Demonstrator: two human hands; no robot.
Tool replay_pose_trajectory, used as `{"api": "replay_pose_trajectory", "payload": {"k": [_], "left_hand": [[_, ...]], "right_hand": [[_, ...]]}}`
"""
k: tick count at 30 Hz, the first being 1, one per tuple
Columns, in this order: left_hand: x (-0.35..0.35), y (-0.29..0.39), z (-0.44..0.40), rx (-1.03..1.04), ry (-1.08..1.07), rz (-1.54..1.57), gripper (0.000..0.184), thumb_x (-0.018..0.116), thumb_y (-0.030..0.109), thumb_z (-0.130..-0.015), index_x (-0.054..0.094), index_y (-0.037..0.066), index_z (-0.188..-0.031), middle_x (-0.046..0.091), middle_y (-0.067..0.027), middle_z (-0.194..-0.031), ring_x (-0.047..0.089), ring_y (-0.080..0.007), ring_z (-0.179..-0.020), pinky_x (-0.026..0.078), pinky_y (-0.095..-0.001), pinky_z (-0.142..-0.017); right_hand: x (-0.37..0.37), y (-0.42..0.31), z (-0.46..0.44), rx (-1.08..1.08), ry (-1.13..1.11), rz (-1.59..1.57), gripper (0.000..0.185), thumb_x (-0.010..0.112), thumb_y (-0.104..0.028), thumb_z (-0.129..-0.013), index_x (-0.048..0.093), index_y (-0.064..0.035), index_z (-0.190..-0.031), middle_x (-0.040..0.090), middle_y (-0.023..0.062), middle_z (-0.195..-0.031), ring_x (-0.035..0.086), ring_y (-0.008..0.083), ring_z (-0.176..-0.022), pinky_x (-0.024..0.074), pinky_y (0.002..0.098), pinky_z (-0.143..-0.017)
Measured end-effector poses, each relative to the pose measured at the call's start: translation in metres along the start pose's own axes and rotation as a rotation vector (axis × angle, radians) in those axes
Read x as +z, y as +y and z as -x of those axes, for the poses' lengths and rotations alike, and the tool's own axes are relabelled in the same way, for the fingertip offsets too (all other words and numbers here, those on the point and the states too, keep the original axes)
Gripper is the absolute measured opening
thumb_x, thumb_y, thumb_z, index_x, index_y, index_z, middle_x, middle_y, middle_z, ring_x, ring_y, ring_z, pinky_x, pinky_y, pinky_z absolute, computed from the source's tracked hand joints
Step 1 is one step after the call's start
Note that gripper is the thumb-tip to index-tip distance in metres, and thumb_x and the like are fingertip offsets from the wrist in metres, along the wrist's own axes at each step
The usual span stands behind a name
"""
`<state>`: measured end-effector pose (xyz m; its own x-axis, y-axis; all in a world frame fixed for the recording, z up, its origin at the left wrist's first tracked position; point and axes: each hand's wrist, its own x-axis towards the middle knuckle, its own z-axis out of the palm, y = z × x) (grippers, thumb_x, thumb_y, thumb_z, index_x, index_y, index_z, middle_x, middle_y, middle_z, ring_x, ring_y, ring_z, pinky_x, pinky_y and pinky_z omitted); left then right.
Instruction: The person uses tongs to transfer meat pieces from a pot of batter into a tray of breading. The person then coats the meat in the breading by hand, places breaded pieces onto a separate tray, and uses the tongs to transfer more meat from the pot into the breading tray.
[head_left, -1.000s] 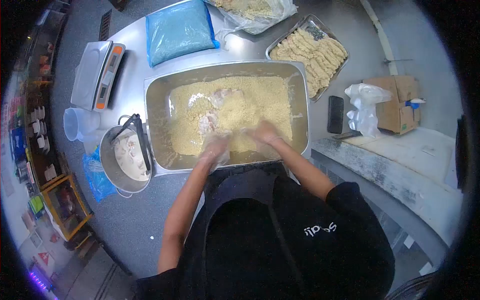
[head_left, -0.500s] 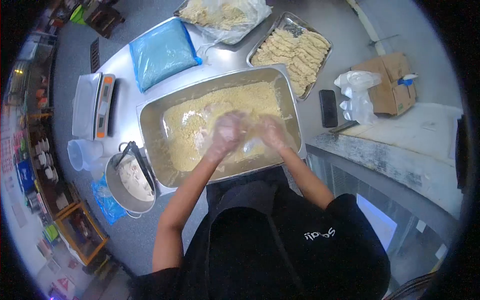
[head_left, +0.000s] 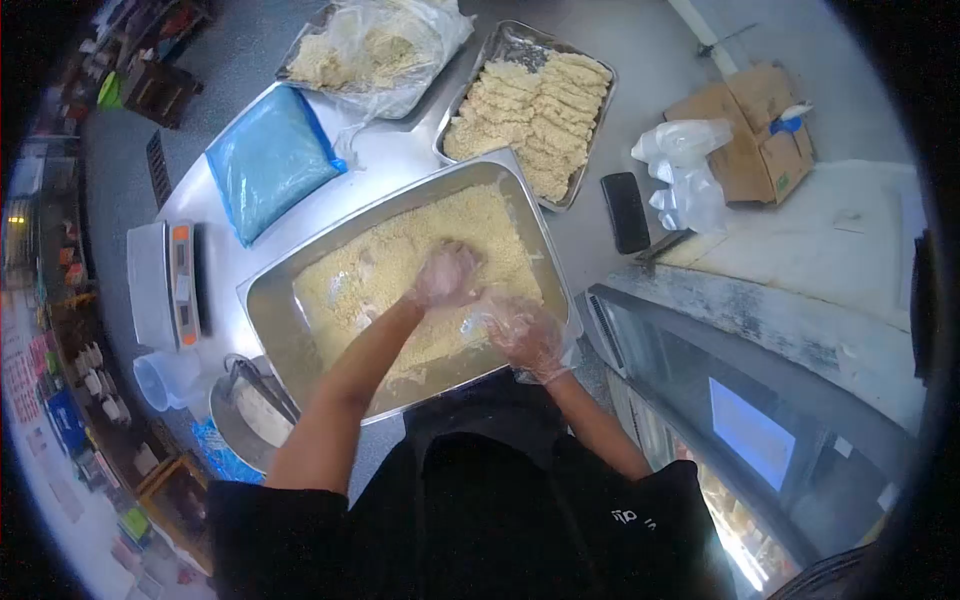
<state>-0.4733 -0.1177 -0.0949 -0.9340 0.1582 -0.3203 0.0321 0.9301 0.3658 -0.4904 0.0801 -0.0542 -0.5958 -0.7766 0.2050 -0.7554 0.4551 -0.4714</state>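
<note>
A deep steel tray (head_left: 262, 330) holds pale yellow crumbs (head_left: 400, 235), with some pale, half-covered pieces at their left part. Both hands wear clear plastic gloves. My left hand (head_left: 446, 275) rests on the crumbs near the tray's middle, blurred, its fingers partly hidden. Close to its right, my right hand (head_left: 527, 338) is over the near right part of the tray, palm side partly up and fingers curled. Whether it holds anything I cannot make out. Beyond the deep tray, a smaller tray (head_left: 592, 165) carries rows of crumb-coated pieces (head_left: 540, 115).
Left of the deep tray are a scale (head_left: 165, 285), a clear plastic jug (head_left: 165, 382) and a steel pot (head_left: 228, 425) with tongs. A blue bag (head_left: 272, 165) and bagged crumbs (head_left: 385, 60) lie behind. At right are a phone (head_left: 626, 212), plastic bags (head_left: 690, 190) and a cardboard box (head_left: 750, 140).
The view has turned, so the tray appears more tilted. My left hand has moved further over the crumbs; my right hand has drawn nearer the tray's front edge and turned partly up.
</note>
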Motion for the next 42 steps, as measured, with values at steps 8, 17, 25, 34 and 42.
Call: {"api": "replay_pose_trajectory", "payload": {"k": [8,17,25,34,42], "left_hand": [[0.024,0.0,-0.012,0.135,0.218,-0.079,0.056,0.06,0.042,-0.067,0.053,0.009,-0.111,0.053,-0.0131,-0.109,0.047,-0.0286,-0.104,0.035,-0.0426,-0.092],[0.03,-0.025,-0.012,0.198,0.105,-0.218,0.037,0.052,0.028,-0.076,0.055,0.006,-0.106,0.061,-0.0139,-0.086,0.06,-0.0303,-0.079,0.049,-0.0396,-0.07],[0.017,-0.046,0.014,0.233,-0.14,-0.26,0.017,0.046,0.013,-0.081,0.054,0.005,-0.093,0.058,-0.0122,-0.073,0.06,-0.0273,-0.066,0.049,-0.0384,-0.059],[0.002,0.016,0.113,0.177,0.268,-0.362,0.029,0.052,0.017,-0.075,0.055,0.011,-0.104,0.058,-0.0075,-0.092,0.055,-0.0219,-0.089,0.043,-0.0399,-0.081],[0.027,0.046,0.142,-0.321,0.678,0.159,0.023,0.052,0.016,-0.076,0.06,0.003,-0.093,0.062,-0.0121,-0.082,0.06,-0.0264,-0.08,0.047,-0.0361,-0.072]], "right_hand": [[0.006,0.004,0.0,0.055,0.111,-0.101,0.028,0.064,-0.032,-0.073,0.064,-0.0097,-0.09,0.062,0.0094,-0.079,0.06,0.0267,-0.068,0.0492,0.0357,-0.06],[-0.014,-0.001,-0.025,0.083,0.102,-0.13,0.029,0.061,-0.035,-0.076,0.064,-0.0075,-0.083,0.061,0.0112,-0.074,0.06,0.0274,-0.068,0.0495,0.0358,-0.06],[-0.005,0.012,-0.016,0.173,-0.05,-0.06,0.031,0.054,-0.036,-0.08,0.063,-0.0065,-0.079,0.062,0.0136,-0.077,0.059,0.0309,-0.071,0.0481,0.0413,-0.064],[0.012,0.022,0.006,0.066,0.002,-0.051,0.024,0.053,-0.031,-0.081,0.055,-0.0073,-0.087,0.057,0.012,-0.083,0.055,0.0321,-0.081,0.0446,0.0428,-0.068],[0.017,0.024,-0.064,-0.238,-0.049,0.284,0.046,0.057,-0.032,-0.075,0.055,-0.0012,-0.109,0.061,0.0145,-0.102,0.057,0.0287,-0.098,0.0451,0.0366,-0.085]]}}
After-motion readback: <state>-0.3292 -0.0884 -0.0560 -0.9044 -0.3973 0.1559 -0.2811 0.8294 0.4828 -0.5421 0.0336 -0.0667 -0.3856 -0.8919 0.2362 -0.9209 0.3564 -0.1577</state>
